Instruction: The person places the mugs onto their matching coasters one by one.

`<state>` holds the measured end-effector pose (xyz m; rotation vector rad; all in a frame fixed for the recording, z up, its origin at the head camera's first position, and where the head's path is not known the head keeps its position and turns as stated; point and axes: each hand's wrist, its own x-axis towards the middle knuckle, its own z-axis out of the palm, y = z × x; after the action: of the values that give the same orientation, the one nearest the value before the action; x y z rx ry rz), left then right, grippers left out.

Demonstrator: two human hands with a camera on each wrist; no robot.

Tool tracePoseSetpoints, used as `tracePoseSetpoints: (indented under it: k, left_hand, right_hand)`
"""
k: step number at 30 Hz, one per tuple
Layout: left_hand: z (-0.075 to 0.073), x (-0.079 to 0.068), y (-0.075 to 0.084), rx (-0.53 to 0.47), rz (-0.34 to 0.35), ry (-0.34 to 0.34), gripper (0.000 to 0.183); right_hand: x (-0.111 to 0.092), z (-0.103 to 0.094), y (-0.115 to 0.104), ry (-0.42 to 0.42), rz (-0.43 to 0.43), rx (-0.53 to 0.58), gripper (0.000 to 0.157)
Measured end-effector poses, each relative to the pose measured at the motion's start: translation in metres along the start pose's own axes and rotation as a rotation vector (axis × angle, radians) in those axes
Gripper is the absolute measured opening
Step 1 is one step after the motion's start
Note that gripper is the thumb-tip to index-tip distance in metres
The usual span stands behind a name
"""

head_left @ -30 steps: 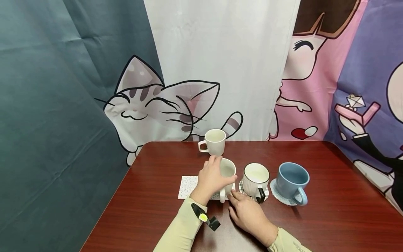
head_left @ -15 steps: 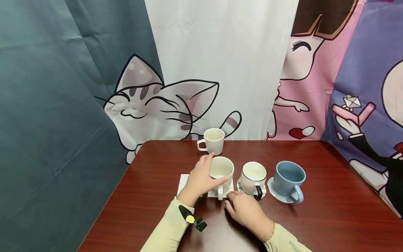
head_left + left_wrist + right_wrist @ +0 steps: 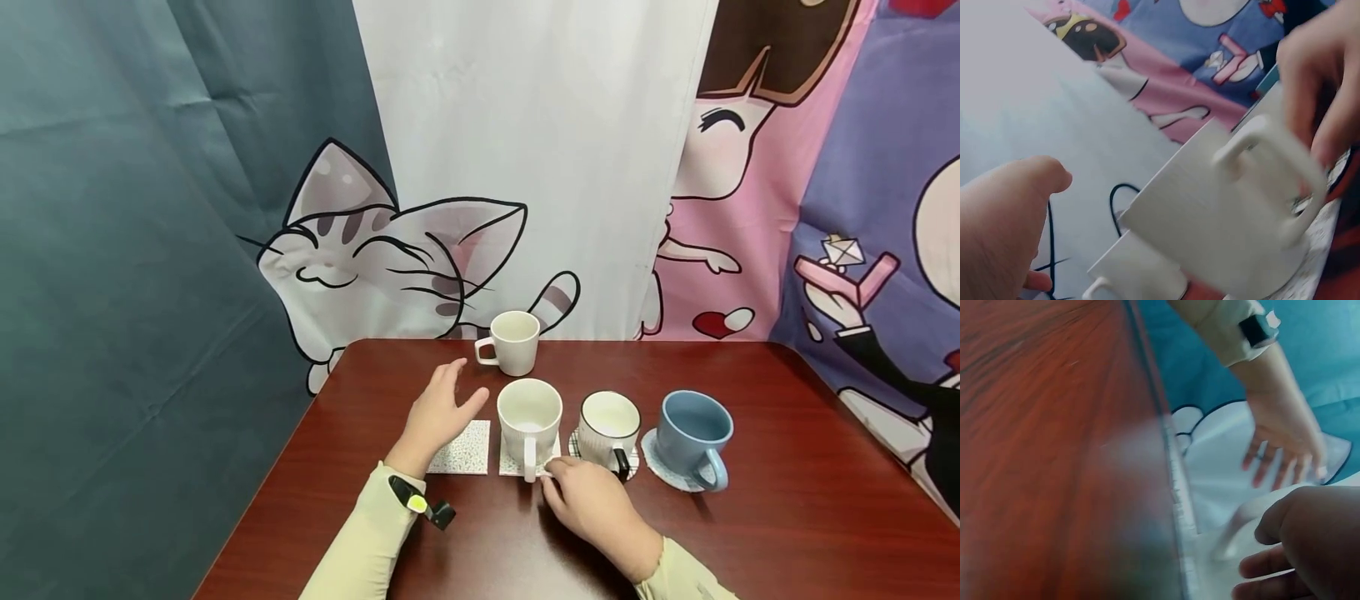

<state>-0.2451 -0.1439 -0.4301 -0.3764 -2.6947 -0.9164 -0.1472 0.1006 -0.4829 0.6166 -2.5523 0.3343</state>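
A cream mug [image 3: 529, 417] stands on a speckled square coaster [image 3: 510, 469], handle toward me. My left hand [image 3: 438, 414] is apart from the mug on its left, above a second speckled square coaster [image 3: 467, 450], with thumb and fingers spread and holding nothing. In the left wrist view the mug's handle [image 3: 1310, 181] faces the camera. My right hand [image 3: 596, 508] rests low on the table, its fingertips at the right front corner of the mug's coaster. In the right wrist view its fingers [image 3: 1266, 562] are relaxed near the mug.
Behind stands another cream mug [image 3: 515, 342], handle to the left. To the right are a white ribbed mug [image 3: 609, 421] with black handle on a round checked coaster and a blue mug [image 3: 693, 425] on a round pale coaster. A printed curtain [image 3: 555, 167] hangs behind the table [image 3: 360, 392].
My left hand has let go of the cream mug and moved left, uncovering the left coaster. My right hand has stayed at the coaster's corner.
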Motion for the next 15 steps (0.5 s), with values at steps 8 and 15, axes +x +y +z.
tracePoseSetpoints:
  k: [8,15]
  left_hand:
    - [-0.007,0.021,-0.016,-0.022,-0.061,-0.007,0.066]
    - [0.01,0.057,-0.02,-0.144,-0.138,0.02,0.058]
  right_hand:
    - [0.012,-0.031,-0.005,0.057,0.023,-0.006,0.019]
    - [0.028,-0.051,-0.003,0.123,0.059,0.062,0.013]
